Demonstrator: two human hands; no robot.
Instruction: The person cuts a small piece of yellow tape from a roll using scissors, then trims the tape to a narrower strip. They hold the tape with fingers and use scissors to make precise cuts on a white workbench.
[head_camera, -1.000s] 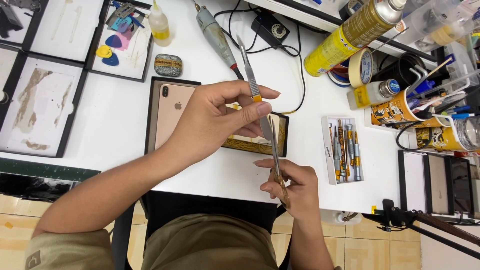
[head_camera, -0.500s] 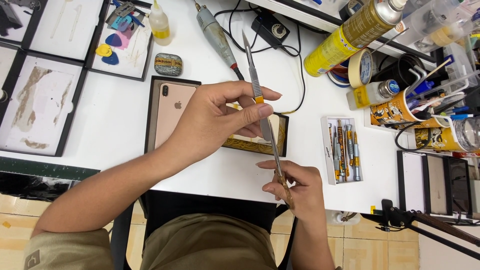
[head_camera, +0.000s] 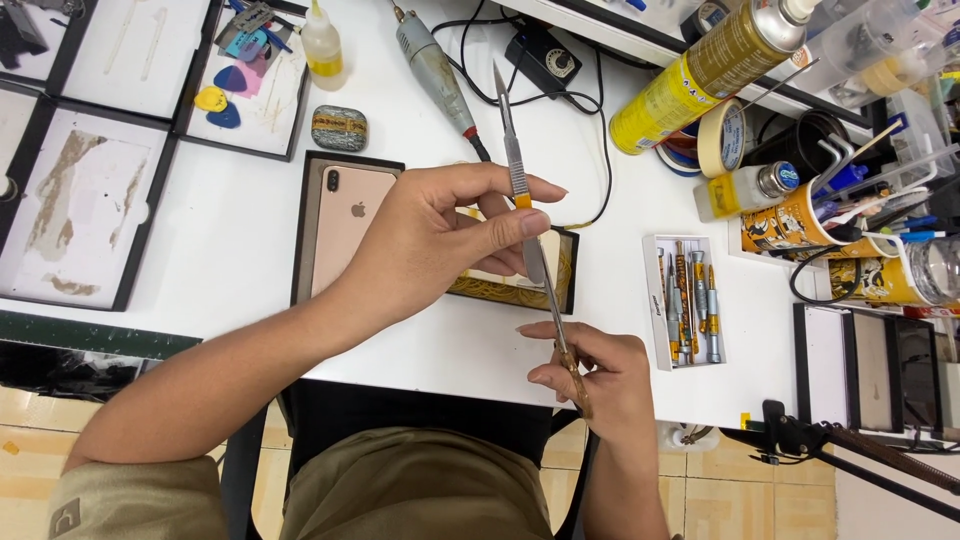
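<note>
White table (head_camera: 200, 260): left hand (head_camera: 440, 235) pinching a scalpel (head_camera: 525, 215) mid-shaft, right hand (head_camera: 595, 375) gripping its amber handle end; gold phone (head_camera: 345, 225) beneath, yellow spray can (head_camera: 700, 75) lying upper right, white tool tray (head_camera: 685, 300) beside.

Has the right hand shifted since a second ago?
Yes, slightly. The right hand, gripping the lower end of the metal tool, now sits a little farther right, closer to the screwdriver tray at the table's front edge.
</note>
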